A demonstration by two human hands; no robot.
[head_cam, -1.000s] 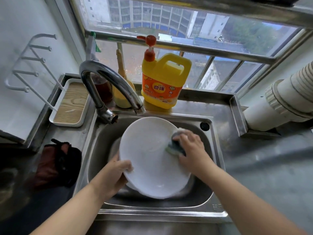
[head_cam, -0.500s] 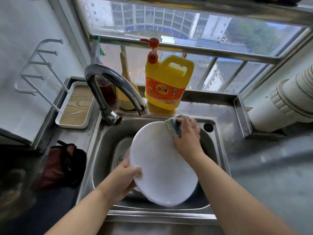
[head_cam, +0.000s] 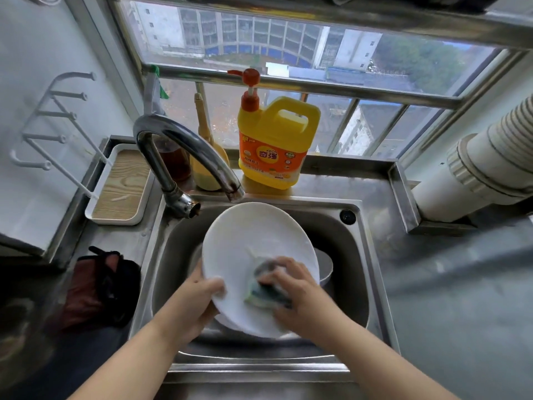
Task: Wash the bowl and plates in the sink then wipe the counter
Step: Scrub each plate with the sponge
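Note:
A large white plate (head_cam: 248,249) is held tilted over the steel sink (head_cam: 354,255). My left hand (head_cam: 199,298) grips the plate's lower left rim, thumb on its face. My right hand (head_cam: 300,293) holds a dark blue-green sponge (head_cam: 265,290) pressed against the plate's lower right face. Behind the plate, another white dish (head_cam: 324,267) peeks out at the sink's bottom. The chrome faucet (head_cam: 184,151) arches over the plate's top edge; no water is seen running.
A yellow detergent jug (head_cam: 277,145) with an orange pump stands behind the sink. A white tray with a wood base (head_cam: 121,186) sits at the back left, a dark red cloth (head_cam: 98,287) lies on the left counter, and the grey counter (head_cam: 450,284) stretches right.
My right hand has dragged the sponge from the plate's top edge down to its lower right face. The plate stays in my left hand.

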